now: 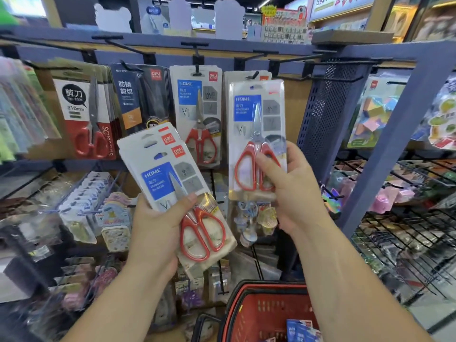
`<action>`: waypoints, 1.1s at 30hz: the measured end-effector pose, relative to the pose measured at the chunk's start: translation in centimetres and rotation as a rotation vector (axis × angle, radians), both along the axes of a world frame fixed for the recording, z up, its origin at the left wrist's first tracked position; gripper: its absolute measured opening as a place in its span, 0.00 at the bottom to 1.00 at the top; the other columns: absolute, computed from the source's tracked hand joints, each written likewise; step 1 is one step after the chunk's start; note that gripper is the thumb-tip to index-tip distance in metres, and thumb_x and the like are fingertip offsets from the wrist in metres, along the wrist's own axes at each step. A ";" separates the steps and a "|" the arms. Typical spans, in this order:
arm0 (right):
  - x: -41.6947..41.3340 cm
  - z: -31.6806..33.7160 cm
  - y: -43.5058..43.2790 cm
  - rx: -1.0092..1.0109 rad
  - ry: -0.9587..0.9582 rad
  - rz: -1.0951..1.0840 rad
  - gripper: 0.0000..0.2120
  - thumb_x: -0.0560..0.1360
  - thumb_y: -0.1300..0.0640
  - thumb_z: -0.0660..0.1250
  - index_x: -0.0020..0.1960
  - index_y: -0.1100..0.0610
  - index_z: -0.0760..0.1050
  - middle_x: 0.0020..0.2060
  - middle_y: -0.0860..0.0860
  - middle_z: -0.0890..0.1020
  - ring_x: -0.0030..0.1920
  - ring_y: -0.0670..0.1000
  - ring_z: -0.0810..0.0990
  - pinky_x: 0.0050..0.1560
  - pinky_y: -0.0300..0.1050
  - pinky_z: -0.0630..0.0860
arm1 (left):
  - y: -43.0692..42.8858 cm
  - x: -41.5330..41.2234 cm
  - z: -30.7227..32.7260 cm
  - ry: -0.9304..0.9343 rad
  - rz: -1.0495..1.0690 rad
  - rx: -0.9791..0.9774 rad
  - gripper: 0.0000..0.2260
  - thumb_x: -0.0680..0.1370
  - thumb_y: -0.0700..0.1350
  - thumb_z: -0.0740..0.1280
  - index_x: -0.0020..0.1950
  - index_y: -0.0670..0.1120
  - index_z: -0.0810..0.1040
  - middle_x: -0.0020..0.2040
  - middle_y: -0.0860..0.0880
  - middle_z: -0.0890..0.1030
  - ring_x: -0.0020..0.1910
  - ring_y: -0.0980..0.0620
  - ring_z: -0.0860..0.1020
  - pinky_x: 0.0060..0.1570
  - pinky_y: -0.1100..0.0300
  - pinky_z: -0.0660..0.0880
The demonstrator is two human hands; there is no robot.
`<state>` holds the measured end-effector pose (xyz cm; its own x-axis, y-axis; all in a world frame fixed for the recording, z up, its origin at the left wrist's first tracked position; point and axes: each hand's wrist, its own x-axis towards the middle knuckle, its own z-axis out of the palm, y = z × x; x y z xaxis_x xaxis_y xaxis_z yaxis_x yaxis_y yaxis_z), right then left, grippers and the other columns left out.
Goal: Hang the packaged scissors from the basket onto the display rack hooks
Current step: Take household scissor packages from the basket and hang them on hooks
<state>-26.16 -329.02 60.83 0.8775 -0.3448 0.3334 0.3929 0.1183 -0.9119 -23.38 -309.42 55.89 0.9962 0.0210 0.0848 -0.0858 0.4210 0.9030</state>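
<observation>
My right hand grips one packaged pair of red-handled scissors upright by its lower end. Its top slot is just below a black rack hook that carries a similar pack. My left hand holds a tilted stack of the same scissor packs, thumb across the front one. The red basket sits at the bottom centre with blue packs inside. Another pack of this kind hangs on the hook to the left.
Other scissor packs and a dark pack hang further left. Bare black hooks jut out at the upper right beside a blue perforated panel. Small goods fill the lower hooks and wire shelves to the right.
</observation>
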 end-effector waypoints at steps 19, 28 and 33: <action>8.1 -0.6 -2.5 -0.072 0.275 -0.302 0.43 0.54 0.33 0.81 0.62 0.53 0.77 0.57 0.51 0.84 0.56 0.55 0.85 0.58 0.62 0.83 | 0.2 0.1 1.1 -0.028 -0.015 0.036 0.22 0.74 0.34 0.75 0.66 0.46 0.79 0.57 0.48 0.88 0.57 0.42 0.86 0.58 0.42 0.82; 6.1 -1.6 -1.9 -0.200 0.336 -0.390 0.29 0.74 0.40 0.76 0.69 0.47 0.68 0.65 0.50 0.75 0.61 0.50 0.77 0.56 0.47 0.75 | 0.3 -0.4 1.2 -0.017 -0.062 0.005 0.26 0.69 0.39 0.76 0.66 0.46 0.79 0.58 0.45 0.88 0.56 0.40 0.86 0.56 0.41 0.83; -0.8 -3.0 2.9 -0.316 0.308 0.179 0.29 0.70 0.39 0.79 0.67 0.41 0.72 0.61 0.40 0.80 0.62 0.44 0.81 0.58 0.46 0.80 | -0.1 -0.6 1.4 0.024 -0.115 -0.074 0.22 0.72 0.35 0.73 0.67 0.42 0.80 0.57 0.40 0.87 0.56 0.36 0.86 0.58 0.39 0.82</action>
<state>-26.97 -326.13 57.87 0.9883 -0.1027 0.1126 0.0974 -0.1426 -0.9850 -23.94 -309.47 57.26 0.9941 -0.0884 0.0631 -0.0115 0.4922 0.8704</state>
